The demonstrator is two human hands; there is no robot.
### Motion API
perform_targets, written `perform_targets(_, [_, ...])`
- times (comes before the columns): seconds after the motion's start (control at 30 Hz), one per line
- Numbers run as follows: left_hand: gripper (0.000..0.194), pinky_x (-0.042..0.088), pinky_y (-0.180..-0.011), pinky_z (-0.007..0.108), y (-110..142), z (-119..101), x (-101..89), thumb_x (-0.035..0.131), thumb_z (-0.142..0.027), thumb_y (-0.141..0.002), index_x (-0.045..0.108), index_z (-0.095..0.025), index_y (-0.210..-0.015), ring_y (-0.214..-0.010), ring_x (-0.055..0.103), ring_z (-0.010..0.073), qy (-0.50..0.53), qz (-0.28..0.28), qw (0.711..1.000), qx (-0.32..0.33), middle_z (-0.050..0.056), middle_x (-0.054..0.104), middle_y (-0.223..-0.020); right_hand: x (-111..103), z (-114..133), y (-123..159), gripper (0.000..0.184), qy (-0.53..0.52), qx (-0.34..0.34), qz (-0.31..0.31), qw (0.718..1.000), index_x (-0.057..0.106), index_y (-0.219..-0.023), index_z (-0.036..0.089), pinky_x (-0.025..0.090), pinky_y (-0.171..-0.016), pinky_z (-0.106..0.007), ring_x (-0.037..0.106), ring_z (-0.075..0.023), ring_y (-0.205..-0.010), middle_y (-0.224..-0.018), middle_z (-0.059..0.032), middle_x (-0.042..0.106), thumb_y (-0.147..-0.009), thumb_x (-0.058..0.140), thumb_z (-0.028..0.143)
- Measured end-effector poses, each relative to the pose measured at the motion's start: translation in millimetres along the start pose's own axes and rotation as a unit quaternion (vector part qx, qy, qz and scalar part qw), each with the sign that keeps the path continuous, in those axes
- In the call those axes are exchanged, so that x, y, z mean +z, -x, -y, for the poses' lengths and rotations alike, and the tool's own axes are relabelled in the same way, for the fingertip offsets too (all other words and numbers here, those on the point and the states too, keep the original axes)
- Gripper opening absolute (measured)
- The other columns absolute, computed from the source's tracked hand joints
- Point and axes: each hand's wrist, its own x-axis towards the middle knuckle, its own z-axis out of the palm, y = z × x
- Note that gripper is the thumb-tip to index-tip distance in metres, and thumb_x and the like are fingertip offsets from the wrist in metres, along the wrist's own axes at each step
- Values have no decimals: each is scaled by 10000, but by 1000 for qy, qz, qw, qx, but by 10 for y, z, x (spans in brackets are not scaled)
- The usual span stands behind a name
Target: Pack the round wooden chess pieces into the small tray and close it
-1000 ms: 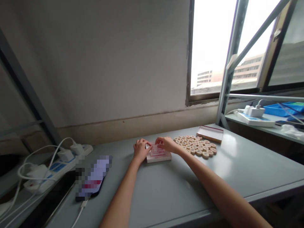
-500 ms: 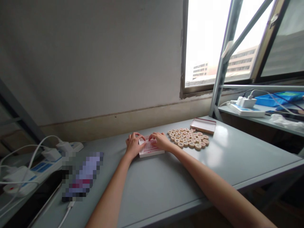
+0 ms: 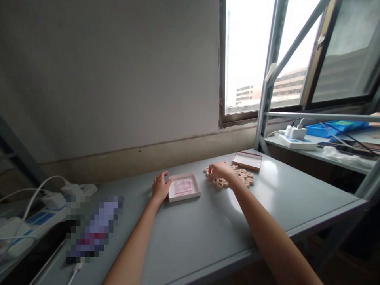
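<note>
A shallow white open box (image 3: 196, 193) lies on the grey table, with a pink-printed sheet (image 3: 183, 187) on its floor. My left hand (image 3: 160, 188) is at the box's left wall, thumb by the rim and fingers apart. To the right lies a cluster of round wooden xiangqi pieces (image 3: 243, 175) with dark and red characters. My right hand (image 3: 221, 170) is over the left part of this cluster, fingers bent downward and apart. It covers several pieces, and its fingertip contact is partly hidden.
The dark-edged box lid (image 3: 247, 161) lies behind the pieces. A blurred-out phone (image 3: 96, 229) with a white cable and a power strip (image 3: 38, 217) are at the left. A metal frame post (image 3: 265, 91) rises at the table's far right corner, before a side shelf (image 3: 335, 158).
My right hand has left the box and moved right onto the pieces. My left hand has shifted to the box's left side, uncovering the printed sheet. The view has turned slightly right.
</note>
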Motion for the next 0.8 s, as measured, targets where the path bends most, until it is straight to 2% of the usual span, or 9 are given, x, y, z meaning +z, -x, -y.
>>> perform_targets(0.1, [259, 405, -879, 369, -1, 27, 27, 488, -223, -742, 589, -184, -978, -943, 550, 204, 38, 32, 999, -18, 75, 628, -989, 47, -30, -3, 159, 14, 20, 31, 999, 683, -748, 220, 361, -655, -291, 594, -214, -733, -759, -63, 665, -606, 709, 285])
perform_targets(0.3, [184, 449, -811, 334, 2, 21, 2, 502, -217, -713, 618, -195, -854, -852, 589, 175, 71, 55, 996, 0, 46, 657, -904, 74, 14, -16, 129, 5, 19, 30, 999, 681, -664, 198, 344, -694, -314, 596, -235, -762, -752, -77, 667, -551, 724, 154])
perform_targets(0.43, [187, 459, -797, 314, 9, -22, -19, 497, -217, -706, 611, -179, -849, -822, 593, 161, 95, 73, 993, 3, 51, 656, -890, -21, 20, 23, 119, -33, -6, 1, 999, 686, -729, 196, 340, -671, -288, 593, -225, -775, -762, -72, 662, -619, 695, 240])
perform_targets(0.53, [190, 473, -744, 286, 32, -79, -21, 496, -239, -698, 608, -163, -831, -774, 597, 154, 118, 104, 987, 9, 55, 658, -869, -34, 123, 12, 174, -88, -61, -26, 994, 666, -845, 258, 336, -645, -234, 584, -150, -757, -821, 1, 656, -721, 608, 365])
perform_targets(0.63, [235, 468, -742, 282, 52, -125, -12, 499, -314, -696, 607, -152, -826, -785, 595, 165, 167, 159, 973, 29, 61, 656, -865, 103, 340, -20, 172, -151, -163, -57, 973, 641, -872, 262, 324, -644, -214, 569, -109, -714, -821, 37, 643, -738, 592, 359])
perform_targets(0.73, [246, 454, -773, 289, 49, -135, 8, 459, -326, -709, 598, -152, -813, -813, 588, 172, 214, 196, 956, 34, 62, 653, -862, 307, 566, -25, 161, -130, -255, -67, 956, 631, -881, 243, 303, -673, -243, 569, -125, -706, -749, 33, 643, -757, 591, 338])
perform_targets(0.8, [234, 450, -778, 291, 41, -129, 23, 426, -303, -722, 591, -158, -803, -815, 587, 170, 224, 204, 953, 24, 59, 652, -855, 377, 641, -16, 188, -97, -283, -81, 951, 618, -927, 238, 290, -691, -262, 575, -146, -748, -751, 21, 648, -779, 580, 348])
